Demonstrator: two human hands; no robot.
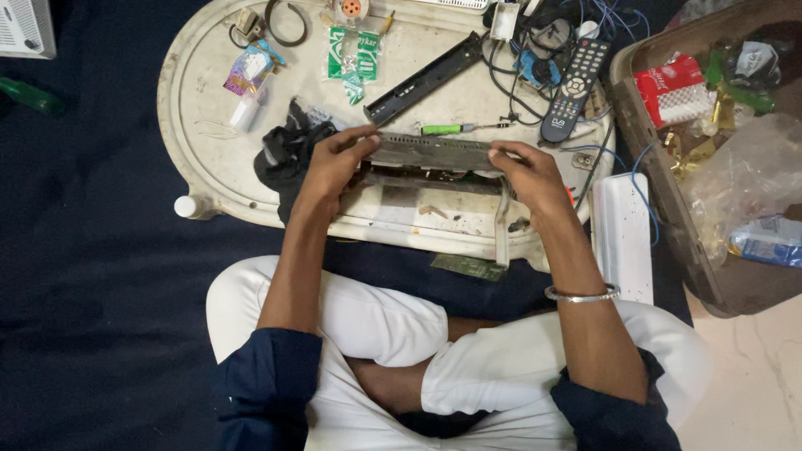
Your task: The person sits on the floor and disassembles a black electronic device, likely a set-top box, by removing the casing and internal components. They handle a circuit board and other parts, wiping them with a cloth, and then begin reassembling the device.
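Over a cluttered white table (209, 167), left hand (334, 163) and right hand (528, 175) grip a grey casing (430, 152), its underside hidden.

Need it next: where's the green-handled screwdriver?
Head view, upper centre: the green-handled screwdriver lies on the white table, just beyond the held casing, left of the remote.

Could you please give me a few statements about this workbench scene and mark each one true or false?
1. Both hands, left hand and right hand, hold the grey metal casing. True.
2. The remote control lies on the floor. False: it rests on the white table.
3. A green-handled screwdriver lies just beyond the casing. True.
4. The right wrist is bare. False: it wears a metal bangle.
5. The brown bin stands at the person's right. True.
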